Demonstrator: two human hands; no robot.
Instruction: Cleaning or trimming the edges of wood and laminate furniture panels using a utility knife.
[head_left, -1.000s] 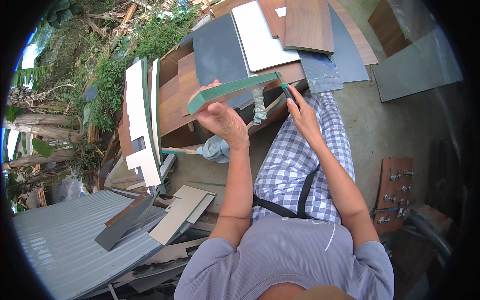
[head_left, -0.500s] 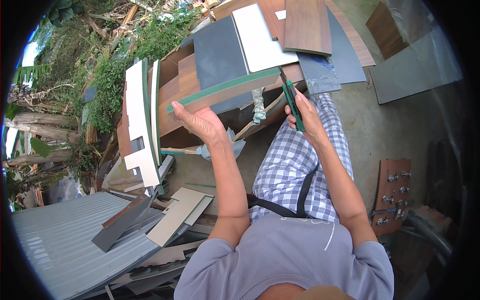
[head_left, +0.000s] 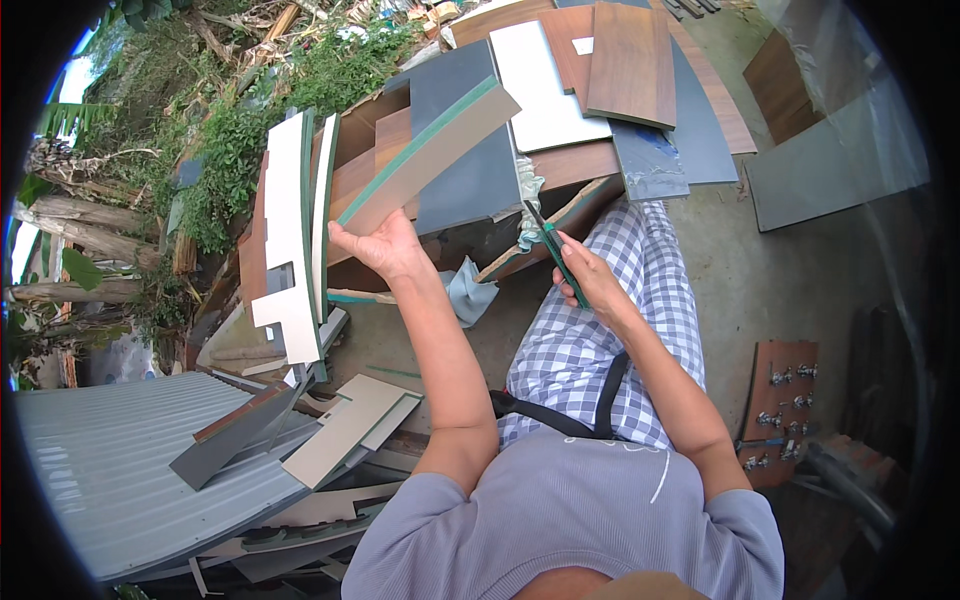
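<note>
Nearest to us, our grey shirt fills the lower edge, and a black strap (head_left: 560,420) crosses the checked cloth (head_left: 610,340) over our lap. On our right, on the concrete floor (head_left: 800,270), lies a brown board set with small metal fittings (head_left: 785,405). On our left, a corrugated metal sheet (head_left: 90,470) carries loose offcuts, among them a pale notched piece (head_left: 345,430) and a grey strip (head_left: 225,445).

Further out, our right hand (head_left: 590,280) is clenched around a green-handled cutter (head_left: 555,255), its tip pointing up and away from us, towards a bit of pale rag (head_left: 528,205) just beyond it. A blue-grey cloth (head_left: 470,290) lies between our two arms, near the floor.

Our left hand (head_left: 385,245) is raised, fingers grasping the lower end of a long beige strip with a green edge (head_left: 435,155). The strip runs up and to our right from the hand, tilted, held in the air over a dark grey panel (head_left: 465,150).

Just left of that hand, a white notched panel (head_left: 290,230) stands on edge beside thin green-edged boards (head_left: 325,210).

Farthest off, a stack of flat panels lies overlapping: a white one (head_left: 545,85), a wood-grain one (head_left: 630,60) on top, and a bluish piece (head_left: 650,165). Grass and scrap wood (head_left: 240,140) lie beyond on our left.
</note>
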